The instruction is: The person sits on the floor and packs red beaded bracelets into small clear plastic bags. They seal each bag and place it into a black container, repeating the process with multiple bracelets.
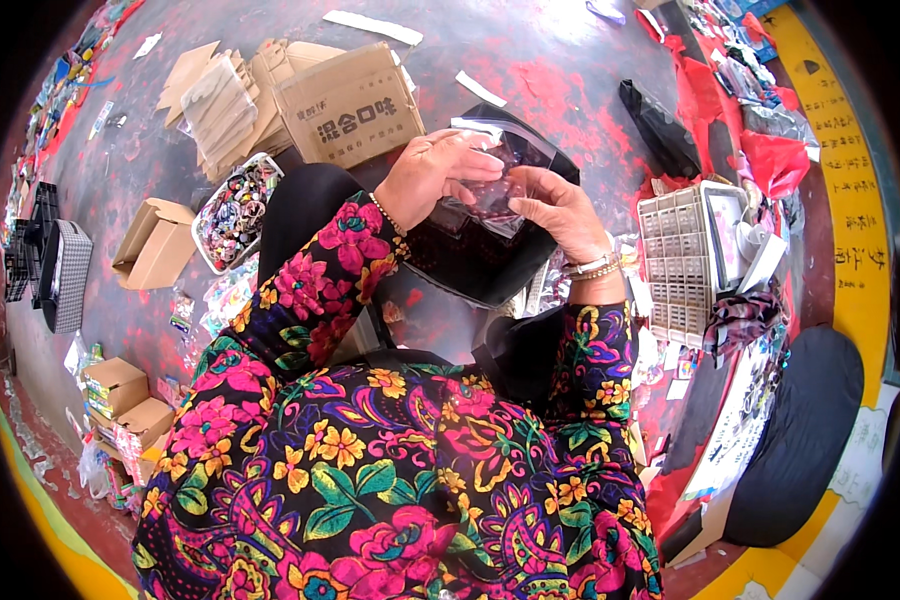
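Observation:
A small clear plastic bag (497, 200) is stretched between my two hands, its contents too reflective to make out. My left hand (428, 172) has its fingers bent at the bag's upper left part. On the other side, my right hand (562, 212) pinches its edge between thumb and forefinger. Directly under both hands lies a large black plastic bag (460, 272) in front of my knees, with other shiny clear packets partly hidden inside it.
Flattened cardboard (232, 120) and a printed carton (350, 105) lie ahead on the left. Nearer is a white basket (210, 258) of small colourful items, beside an open cardboard box (155, 243). A slatted plastic crate (675, 262) stands at right, near a black cushion (800, 435).

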Tool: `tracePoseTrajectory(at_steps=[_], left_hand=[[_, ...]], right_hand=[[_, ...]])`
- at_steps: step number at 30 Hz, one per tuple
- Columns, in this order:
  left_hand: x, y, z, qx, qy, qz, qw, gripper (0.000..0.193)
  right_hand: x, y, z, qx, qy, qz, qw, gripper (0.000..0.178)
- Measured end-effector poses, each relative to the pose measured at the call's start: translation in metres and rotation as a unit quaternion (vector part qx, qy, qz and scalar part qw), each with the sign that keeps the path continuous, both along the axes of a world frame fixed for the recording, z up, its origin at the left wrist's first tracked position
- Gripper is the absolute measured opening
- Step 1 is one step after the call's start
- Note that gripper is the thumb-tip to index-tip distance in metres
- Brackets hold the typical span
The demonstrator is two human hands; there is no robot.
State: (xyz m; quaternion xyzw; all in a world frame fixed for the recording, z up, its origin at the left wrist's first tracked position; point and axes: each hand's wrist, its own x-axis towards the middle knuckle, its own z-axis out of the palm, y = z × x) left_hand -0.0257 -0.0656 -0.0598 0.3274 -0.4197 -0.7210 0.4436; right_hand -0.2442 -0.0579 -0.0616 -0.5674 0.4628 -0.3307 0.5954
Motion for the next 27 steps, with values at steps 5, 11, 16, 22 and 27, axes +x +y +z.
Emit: tracePoseTrajectory(at_steps=[5, 11, 16, 22, 27], left_hand=[[0.004, -0.002, -0.003, -0.018, -0.004, 0.013, 1.000, 0.042], [0.003, -0.006, -0.010, -0.092, -0.099, 0.057, 0.989, 0.035], [-0.005, -0.001, -0.002, 0.000, 0.025, -0.118, 0.993, 0.029], [-0.006, -0.002, -0.022, 0.043, 0.068, -0.119, 0.990, 0.018], [-0.011, -0.001, -0.022, 0.053, 0.081, -0.072, 0.993, 0.012]], right_hand=[[0.005, -0.001, -0.002, 0.017, -0.046, -0.054, 0.997, 0.020], [0.004, 0.000, 0.006, 0.022, -0.114, -0.088, 0.989, 0.021], [0.009, 0.003, 0.013, 0.033, -0.206, -0.148, 0.967, 0.023], [0.012, -0.001, 0.001, 0.037, -0.196, -0.171, 0.965, 0.021], [0.008, -0.003, -0.005, 0.029, -0.205, -0.181, 0.961, 0.020]])
